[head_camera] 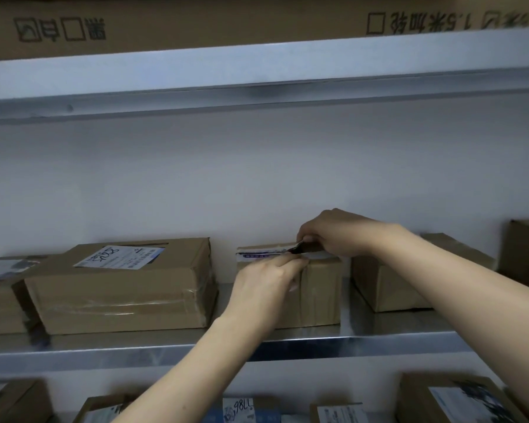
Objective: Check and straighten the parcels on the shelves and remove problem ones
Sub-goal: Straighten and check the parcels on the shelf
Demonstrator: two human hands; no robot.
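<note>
Parcel: small cardboard box (318, 294), center of the frame, on the middle shelf (104, 352), between a wide box (122, 288) and another box (385, 285).
Left hand (266, 282): nearly straight fingers pressed against the parcel's top front edge.
Right hand (333, 233): above the parcel, pinching the lifted label (257, 254).

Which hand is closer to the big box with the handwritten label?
Left. The left hand rests on the small box, just right of the big box; the right hand pinches the small box's top, farther right.
</note>
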